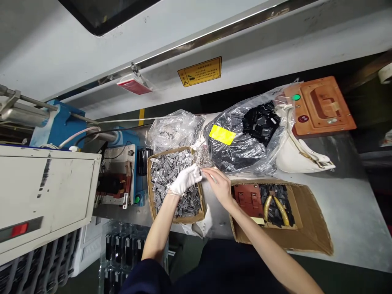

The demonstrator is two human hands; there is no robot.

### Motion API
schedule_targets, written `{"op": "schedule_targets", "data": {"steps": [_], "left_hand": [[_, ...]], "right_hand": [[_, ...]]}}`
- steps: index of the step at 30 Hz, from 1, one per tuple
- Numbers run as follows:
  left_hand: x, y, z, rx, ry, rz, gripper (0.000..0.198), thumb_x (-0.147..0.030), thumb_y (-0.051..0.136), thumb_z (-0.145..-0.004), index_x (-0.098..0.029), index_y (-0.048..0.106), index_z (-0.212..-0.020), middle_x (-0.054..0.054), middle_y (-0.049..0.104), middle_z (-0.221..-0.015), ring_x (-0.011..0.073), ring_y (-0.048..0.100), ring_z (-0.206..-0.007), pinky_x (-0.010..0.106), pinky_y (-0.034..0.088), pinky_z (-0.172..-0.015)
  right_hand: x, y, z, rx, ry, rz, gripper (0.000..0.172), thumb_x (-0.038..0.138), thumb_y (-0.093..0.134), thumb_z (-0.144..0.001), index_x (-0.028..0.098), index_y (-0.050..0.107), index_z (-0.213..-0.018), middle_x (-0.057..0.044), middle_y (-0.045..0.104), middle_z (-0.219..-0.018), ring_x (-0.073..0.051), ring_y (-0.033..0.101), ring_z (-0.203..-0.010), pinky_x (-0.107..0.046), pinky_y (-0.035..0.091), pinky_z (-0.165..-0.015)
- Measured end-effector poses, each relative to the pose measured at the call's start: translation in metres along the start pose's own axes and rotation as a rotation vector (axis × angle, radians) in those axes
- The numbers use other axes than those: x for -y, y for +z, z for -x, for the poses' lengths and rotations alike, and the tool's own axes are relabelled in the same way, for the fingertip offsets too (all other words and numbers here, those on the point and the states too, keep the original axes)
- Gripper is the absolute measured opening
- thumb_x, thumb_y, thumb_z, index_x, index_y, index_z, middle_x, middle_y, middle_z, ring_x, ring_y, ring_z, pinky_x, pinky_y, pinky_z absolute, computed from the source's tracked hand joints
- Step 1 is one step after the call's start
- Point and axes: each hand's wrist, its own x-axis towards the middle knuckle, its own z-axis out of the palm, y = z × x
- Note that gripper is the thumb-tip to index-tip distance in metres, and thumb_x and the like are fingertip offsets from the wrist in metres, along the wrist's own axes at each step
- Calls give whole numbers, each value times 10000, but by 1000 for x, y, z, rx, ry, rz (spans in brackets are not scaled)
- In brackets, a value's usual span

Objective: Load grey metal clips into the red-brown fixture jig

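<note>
My left hand (185, 180), in a white glove, is over the right side of a cardboard box (150, 192) full of small grey parts (163, 169). Its fingers are closed in a pinch; what they hold is too small to name. Bare and just to the right, my right hand (219, 185) has thumb and fingertips pinched close to the left fingertips. Whatever lies between them cannot be made out. Behind the hands sits a heap of small metal pieces (202, 156). A clear plastic bag of black parts (232, 153) with a yellow label is beyond my right hand.
Another open cardboard box (312, 220) holds a reddish-brown fixture (248, 200), black parts and yellow-handled pliers (276, 210). A clear bag (171, 132), a white funnel-like container (301, 157) and an orange case (324, 106) stand farther back. Blue machine (56, 126) and white cabinet (45, 192) are left.
</note>
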Motion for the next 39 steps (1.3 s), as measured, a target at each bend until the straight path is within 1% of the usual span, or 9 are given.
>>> {"op": "schedule_targets", "data": {"steps": [4,8,18,22,25,28,31,35,39], "left_hand": [[-7,0,-16,-172,205,-660,249,-382,563,-999,-148,634,-952,88,653,-1114,239,593,-1124,484,446,-1060],[-17,7,-41,-106,281,-1180,169,-287,657,-938,-120,670,-916,124,689,-1052,283,609,-1146,524,408,-1101],[-53,41,-71,-97,141,-1749,302,-393,626,-990,-103,699,-949,59,723,-1007,249,689,-1052,467,548,-987],[-71,46,-40,-98,75,-1753,238,-350,652,-965,-118,707,-949,87,748,-979,219,718,-935,371,574,-872],[-66,52,17,-210,133,-1738,317,-350,462,-1042,-127,683,-1086,156,742,-1072,281,714,-991,386,553,-864],[-33,77,79,-267,310,-1643,401,-382,337,-1065,-144,658,-1085,165,719,-1027,312,695,-945,433,538,-846],[19,122,120,37,439,-1117,340,-478,420,-1040,-237,658,-1022,90,730,-1003,273,693,-919,423,540,-912],[79,172,137,119,339,-721,366,-499,361,-1035,-255,633,-1003,121,720,-1006,297,691,-938,466,555,-938],[103,184,135,148,333,-682,407,-488,310,-1019,-253,633,-938,138,718,-1010,310,675,-990,487,530,-985]], "right_hand": [[12,-26,41,60,-27,40,194,286,622,-983,257,812,-961,-35,779,-947,-190,745,-852,-294,632,-856],[19,-56,85,79,53,90,183,302,633,-982,271,809,-941,-19,778,-923,-184,750,-829,-256,627,-813],[12,-109,119,-146,638,-69,352,576,784,-797,250,801,-928,-78,777,-913,-242,756,-799,-317,659,-747],[7,-128,119,-500,952,-333,608,674,933,-485,265,808,-918,-68,769,-1040,-225,737,-938,-272,628,-881],[6,-138,120,-572,982,-368,662,677,949,-401,269,805,-901,-69,767,-1064,-261,715,-1071,-336,573,-1033],[15,-140,122,-565,995,-403,665,663,954,-402,252,804,-903,-85,766,-1069,-287,707,-1101,-392,547,-1078],[33,-137,127,-497,976,-421,619,640,944,-482,240,807,-935,-96,759,-1095,-279,720,-1045,-393,581,-1016],[51,-139,139,-345,894,-326,522,637,905,-593,230,809,-905,-110,765,-1043,-272,728,-961,-392,613,-920],[51,-147,152,-247,839,-191,559,729,806,-677,231,812,-930,-120,770,-1029,-279,737,-946,-405,626,-882]]}}
